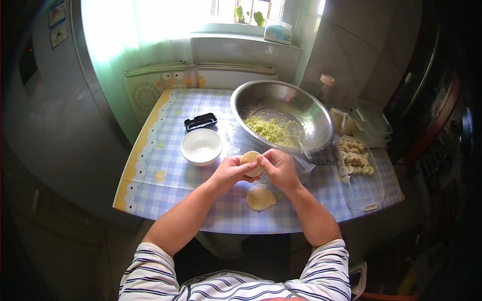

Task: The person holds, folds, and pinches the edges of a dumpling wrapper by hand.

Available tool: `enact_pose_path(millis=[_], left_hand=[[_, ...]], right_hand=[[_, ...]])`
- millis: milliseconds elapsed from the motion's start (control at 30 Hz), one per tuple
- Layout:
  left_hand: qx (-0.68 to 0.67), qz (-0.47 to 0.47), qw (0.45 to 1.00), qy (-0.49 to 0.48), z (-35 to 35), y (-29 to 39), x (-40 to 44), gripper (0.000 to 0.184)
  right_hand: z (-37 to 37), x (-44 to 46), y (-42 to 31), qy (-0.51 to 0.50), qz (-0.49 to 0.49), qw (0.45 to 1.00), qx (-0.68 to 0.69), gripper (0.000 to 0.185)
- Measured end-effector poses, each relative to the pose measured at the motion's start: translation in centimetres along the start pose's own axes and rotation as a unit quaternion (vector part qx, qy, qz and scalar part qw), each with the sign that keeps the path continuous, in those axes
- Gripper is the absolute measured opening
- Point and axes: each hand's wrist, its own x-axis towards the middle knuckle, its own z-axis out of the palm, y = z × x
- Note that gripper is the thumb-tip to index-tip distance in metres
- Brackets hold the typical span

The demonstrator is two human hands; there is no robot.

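A round, pale dumpling wrapper [249, 158] is held up between my two hands over the table. My left hand [232, 170] supports it from the left, fingers curled beneath and thumb on its face. On the other side, my right hand [277, 168] pinches the wrapper's right edge. Below them on the cloth lies a small stack of wrappers [260, 198]. Just beyond my hands stands a large steel basin [316, 115] with chopped, light green filling [271, 131] and a utensil handle leaning inside. A white bowl [202, 146] sits to the left of my hands.
On the right, a clear plastic box [362, 195] holds several finished dumplings [355, 159]. Behind it are stacked clear containers [371, 120] and a jar with a pink lid [327, 81]. A black plastic tray [200, 121] lies behind the bowl. A checked tablecloth [165, 175] covers the table.
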Motion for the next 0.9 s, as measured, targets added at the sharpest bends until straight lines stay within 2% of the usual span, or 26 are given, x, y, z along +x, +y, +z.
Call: enact_pose_path(millis=[400,900], left_hand=[[0.000,-0.017,1.000,0.003,0.10,-0.01,-0.04,0.026],[0.018,-0.018,1.000,-0.007,0.02,-0.06,-0.08,0.023]], right_hand=[[0.08,0.02,0.01,-0.008,0.018,0.999,0.037,0.018],[0.01,0.12,0.12,-0.028,0.016,0.999,0.021,0.019]])
